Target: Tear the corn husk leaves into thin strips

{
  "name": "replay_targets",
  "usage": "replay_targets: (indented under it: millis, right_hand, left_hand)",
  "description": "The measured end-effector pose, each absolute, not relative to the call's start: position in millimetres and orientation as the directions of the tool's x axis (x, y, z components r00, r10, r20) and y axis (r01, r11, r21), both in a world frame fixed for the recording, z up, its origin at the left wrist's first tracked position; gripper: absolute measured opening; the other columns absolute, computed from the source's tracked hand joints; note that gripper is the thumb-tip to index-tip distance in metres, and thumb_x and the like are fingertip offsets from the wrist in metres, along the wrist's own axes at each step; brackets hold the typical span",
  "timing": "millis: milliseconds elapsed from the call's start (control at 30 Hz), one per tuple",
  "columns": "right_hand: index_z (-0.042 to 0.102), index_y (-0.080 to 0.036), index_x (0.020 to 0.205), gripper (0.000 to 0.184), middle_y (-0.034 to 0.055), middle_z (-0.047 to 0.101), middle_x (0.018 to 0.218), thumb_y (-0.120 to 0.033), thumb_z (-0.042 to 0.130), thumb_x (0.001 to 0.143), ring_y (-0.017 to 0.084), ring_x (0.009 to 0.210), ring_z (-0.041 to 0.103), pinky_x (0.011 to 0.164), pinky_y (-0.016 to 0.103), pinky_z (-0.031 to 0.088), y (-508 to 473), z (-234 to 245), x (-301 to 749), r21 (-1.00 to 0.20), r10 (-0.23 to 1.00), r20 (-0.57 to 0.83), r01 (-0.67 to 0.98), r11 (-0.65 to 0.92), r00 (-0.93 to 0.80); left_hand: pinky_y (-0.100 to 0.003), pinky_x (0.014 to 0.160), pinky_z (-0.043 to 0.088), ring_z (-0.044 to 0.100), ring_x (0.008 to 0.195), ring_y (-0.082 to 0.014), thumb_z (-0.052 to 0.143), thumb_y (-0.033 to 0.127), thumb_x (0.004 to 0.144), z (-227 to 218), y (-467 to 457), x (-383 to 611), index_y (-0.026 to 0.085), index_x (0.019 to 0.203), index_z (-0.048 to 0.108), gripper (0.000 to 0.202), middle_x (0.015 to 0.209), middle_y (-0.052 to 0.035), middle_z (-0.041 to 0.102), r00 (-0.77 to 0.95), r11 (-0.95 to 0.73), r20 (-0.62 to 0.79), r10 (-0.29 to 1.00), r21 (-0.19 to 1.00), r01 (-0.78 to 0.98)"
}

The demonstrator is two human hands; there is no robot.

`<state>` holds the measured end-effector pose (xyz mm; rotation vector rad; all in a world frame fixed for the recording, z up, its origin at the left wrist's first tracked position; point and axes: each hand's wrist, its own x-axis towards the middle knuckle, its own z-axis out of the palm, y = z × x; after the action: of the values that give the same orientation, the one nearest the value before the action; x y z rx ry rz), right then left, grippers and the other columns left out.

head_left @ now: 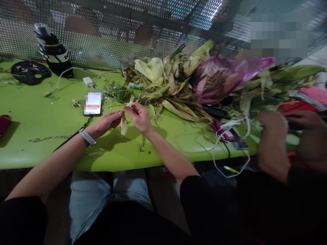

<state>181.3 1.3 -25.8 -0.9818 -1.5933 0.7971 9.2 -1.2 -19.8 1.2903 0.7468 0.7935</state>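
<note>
My left hand (108, 121), with a pale band on its wrist, is closed in a pinch on a pale piece of corn husk (124, 127). Meeting it from the other side, my right hand (140, 117) also pinches the husk, and its fingers hide part of it. One strip hangs down between the two hands, above the green table (46, 119). Just beyond the fingers lies a tangle of thin green strands (117, 92). A phone (93, 102) with a lit screen rests beside my left hand.
A heap of corn husks (155, 73) and a pink plastic bag (214, 80) stand at the back. On the left are a dark bottle (55, 51) and a black mask-like object (30, 72). White cables (217, 149) hang over the front edge. Another person's hands (273, 124) work at right.
</note>
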Motion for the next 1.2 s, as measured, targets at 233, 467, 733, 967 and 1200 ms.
replay_targets:
  millis: [233, 467, 733, 967, 1200]
  right_hand:
    - [0.057, -0.022, 0.088, 0.044, -0.0019, 0.049, 0.071, -0.065, 0.055, 0.087, 0.012, 0.067, 0.048, 0.062, 0.025, 0.042, 8, -22, 188, -0.859, 0.896, 0.433, 0.255, 0.444, -0.099]
    - [0.049, -0.021, 0.07, 0.049, 0.0004, 0.05, 0.07, -0.063, 0.045, 0.094, 0.013, 0.067, 0.047, 0.069, 0.03, 0.042, -5, -11, 195, -0.687, 0.792, 0.6, 0.435, 0.582, -0.113]
    - [0.05, -0.021, 0.069, 0.048, -0.003, 0.049, 0.06, -0.066, 0.054, 0.087, 0.011, 0.055, 0.043, 0.054, 0.027, 0.035, -7, -18, 187, -0.875, 0.891, 0.272, 0.292, 0.386, -0.365]
    - [0.054, -0.019, 0.067, 0.04, -0.0038, 0.05, 0.056, -0.052, 0.057, 0.09, 0.009, 0.051, 0.047, 0.052, 0.024, 0.038, -2, -21, 191, -0.943, 0.909, 0.229, 0.153, 0.296, -0.348]
    - [0.054, -0.018, 0.06, 0.034, -0.0051, 0.047, 0.048, -0.037, 0.061, 0.088, 0.007, 0.045, 0.043, 0.046, 0.022, 0.034, 0, -15, 193, -0.974, 0.934, 0.173, 0.084, 0.209, -0.314]
  left_hand:
    - [-0.023, 0.045, 0.032, 0.041, 0.048, -0.0089, 0.058, 0.037, 0.091, -19, -1, 8, 0.018, 0.075, 0.054, 0.025, 0.057, 0.0015, 0.048, 0.546, 0.104, -0.028, 0.837, 0.989, -0.108]
    - [-0.021, 0.053, 0.041, 0.051, 0.055, -0.008, 0.056, 0.038, 0.094, -19, 1, 10, 0.018, 0.081, 0.054, 0.024, 0.065, 0.0011, 0.055, 0.446, 0.127, 0.002, 0.895, 0.957, -0.261]
    - [-0.021, 0.045, 0.031, 0.041, 0.048, -0.006, 0.06, 0.042, 0.093, -16, 0, 10, 0.017, 0.071, 0.053, 0.034, 0.059, 0.0018, 0.052, 0.341, 0.0, 0.052, 0.938, 0.988, -0.152]
    - [-0.024, 0.048, 0.029, 0.037, 0.048, -0.007, 0.055, 0.046, 0.095, -8, -3, 8, 0.017, 0.061, 0.051, 0.045, 0.054, 0.002, 0.046, 0.451, -0.113, 0.078, 0.889, 0.992, 0.051]
    - [-0.024, 0.049, 0.029, 0.034, 0.048, -0.0066, 0.052, 0.043, 0.097, -11, -1, 6, 0.017, 0.058, 0.047, 0.047, 0.053, 0.0024, 0.043, 0.436, -0.165, 0.126, 0.891, 0.985, 0.053]
